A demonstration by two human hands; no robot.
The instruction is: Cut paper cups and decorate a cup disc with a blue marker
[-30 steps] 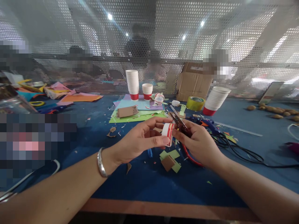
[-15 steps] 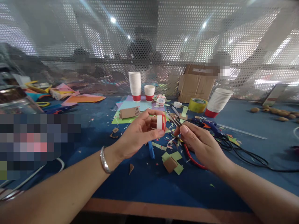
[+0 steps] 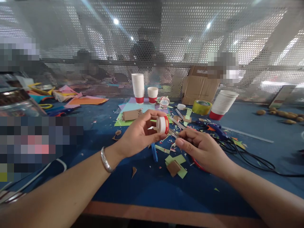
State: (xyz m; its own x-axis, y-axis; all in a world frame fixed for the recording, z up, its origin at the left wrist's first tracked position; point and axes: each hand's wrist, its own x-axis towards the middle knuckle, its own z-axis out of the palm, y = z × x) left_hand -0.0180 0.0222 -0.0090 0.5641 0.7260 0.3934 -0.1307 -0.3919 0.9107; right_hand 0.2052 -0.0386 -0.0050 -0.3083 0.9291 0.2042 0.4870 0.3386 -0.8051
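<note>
My left hand (image 3: 140, 134) pinches a cut-down piece of a white paper cup with a red rim (image 3: 163, 124), held above the blue table (image 3: 147, 186). Just right of it, my right hand (image 3: 201, 148) is closed round red-handled scissors (image 3: 180, 134), whose blades point up and left toward the cup piece. A silver bangle sits on my left wrist. Under the hands lie green paper scraps and a brown card piece (image 3: 173, 167).
Two stacks of white-and-red cups (image 3: 137, 88) (image 3: 222, 104), a single cup (image 3: 152, 94), a yellow tape roll (image 3: 201, 107), a cardboard box (image 3: 199, 85), coloured paper sheets (image 3: 83, 100) and a black cable (image 3: 249, 156) lie around. A perforated screen stands behind, with people beyond it.
My left hand has drawn the cup piece up and left, away from the scissors. My right hand has dropped lower toward the table with the scissors.
</note>
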